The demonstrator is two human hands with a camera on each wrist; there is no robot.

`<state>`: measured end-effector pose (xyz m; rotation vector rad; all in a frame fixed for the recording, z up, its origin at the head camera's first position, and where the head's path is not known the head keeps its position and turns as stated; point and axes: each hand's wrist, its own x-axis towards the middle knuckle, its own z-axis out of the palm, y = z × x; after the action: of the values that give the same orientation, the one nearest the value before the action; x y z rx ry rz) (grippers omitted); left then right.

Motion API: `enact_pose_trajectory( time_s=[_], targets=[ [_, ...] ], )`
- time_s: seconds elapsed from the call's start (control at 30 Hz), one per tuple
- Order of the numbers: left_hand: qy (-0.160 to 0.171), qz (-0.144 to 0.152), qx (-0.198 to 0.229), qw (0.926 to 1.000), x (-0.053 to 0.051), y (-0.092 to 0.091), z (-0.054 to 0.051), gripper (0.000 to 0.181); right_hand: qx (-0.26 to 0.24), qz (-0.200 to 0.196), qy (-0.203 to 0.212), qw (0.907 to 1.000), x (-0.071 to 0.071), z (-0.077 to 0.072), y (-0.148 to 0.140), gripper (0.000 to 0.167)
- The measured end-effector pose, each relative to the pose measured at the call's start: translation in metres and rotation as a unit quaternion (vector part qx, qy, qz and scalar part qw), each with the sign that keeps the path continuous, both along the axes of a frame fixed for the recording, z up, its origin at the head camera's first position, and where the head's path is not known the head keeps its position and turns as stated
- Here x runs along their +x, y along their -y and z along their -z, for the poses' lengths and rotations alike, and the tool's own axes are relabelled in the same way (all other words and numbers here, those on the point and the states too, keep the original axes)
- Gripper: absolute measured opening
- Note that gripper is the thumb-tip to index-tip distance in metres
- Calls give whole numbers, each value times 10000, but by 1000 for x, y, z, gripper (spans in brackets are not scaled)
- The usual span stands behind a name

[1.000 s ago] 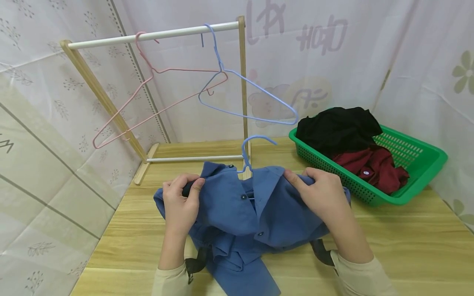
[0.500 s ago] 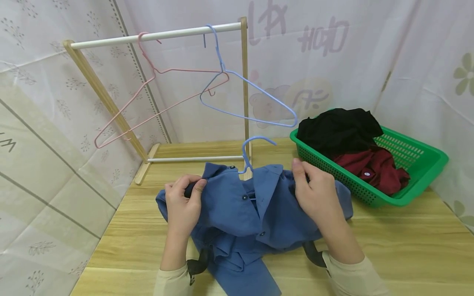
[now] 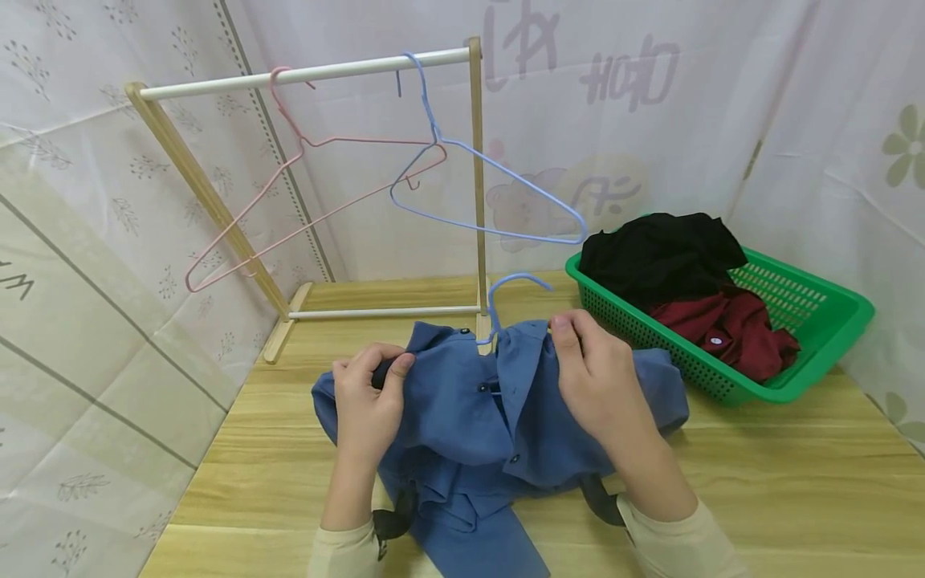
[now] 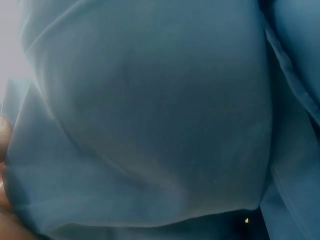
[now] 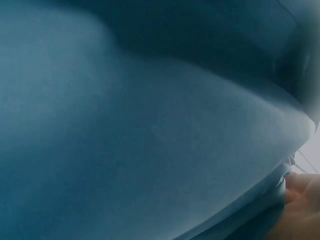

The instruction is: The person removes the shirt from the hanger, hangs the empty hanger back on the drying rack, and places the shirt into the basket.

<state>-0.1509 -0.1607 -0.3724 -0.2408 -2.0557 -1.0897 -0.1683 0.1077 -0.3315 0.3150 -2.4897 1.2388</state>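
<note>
A blue buttoned shirt (image 3: 462, 409) is held up off the wooden table, its lower part trailing down toward the front. Out of its collar sticks the hook of a blue hanger (image 3: 494, 309); the rest of that hanger is mostly hidden inside the cloth. My left hand (image 3: 371, 397) pinches the shirt at the shoulder on the left. On the other side, my right hand (image 3: 596, 373) pinches the cloth close to the collar. Blue fabric (image 4: 150, 110) fills the left wrist view, and shirt cloth (image 5: 150, 130) covers most of the right wrist view.
Behind the shirt stands a wooden rack with a white rail (image 3: 325, 72). A pink hanger (image 3: 289, 160) and another blue hanger (image 3: 506, 172) hang from it. At the right, a green basket (image 3: 831, 321) holds black cloth (image 3: 658, 257) and a dark red garment (image 3: 730, 329).
My right hand has shifted left along the shirt, from the shoulder toward the collar. The shirt, the hanger hook and my left hand have moved slightly right.
</note>
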Motion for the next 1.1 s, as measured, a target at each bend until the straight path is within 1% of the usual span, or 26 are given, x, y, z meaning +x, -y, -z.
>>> enact_pose_trajectory(
  time_s=[0.17,0.23,0.3,0.4,0.47,0.6,0.7,0.83,1.0,1.1],
  targets=[
    [89,-29,0,10000,-1,-2,0,6,200,-25,72,9998,2,-3,7,44],
    [97,-55,10,9999,-1,-2,0,6,279,-54,30,9996,2,-4,9,43],
    [53,-82,-8,10000,-1,0,1,5,369,-140,-138,9991,2,-3,9,39],
    [-60,-101,-34,9999,-1,4,2,4,504,-304,-523,9969,-1,2,8,28],
    [-159,-63,-77,9998,-1,7,1,3,545,-397,-720,9951,-2,4,7,22],
    [-220,78,-195,9995,0,12,0,4,511,-462,-847,9940,-4,4,4,17],
    [-190,160,-283,9993,1,17,0,6,472,-441,-891,9939,-4,2,2,16],
    [-166,154,-259,9994,1,24,1,6,448,-335,-1039,9930,-3,1,-1,15],
    [-245,114,-39,9996,1,33,2,6,384,-174,-1275,9909,-4,-2,-6,13],
    [-146,177,202,9995,2,38,2,5,304,-86,-1393,9897,-5,-2,-10,12]
  ],
)
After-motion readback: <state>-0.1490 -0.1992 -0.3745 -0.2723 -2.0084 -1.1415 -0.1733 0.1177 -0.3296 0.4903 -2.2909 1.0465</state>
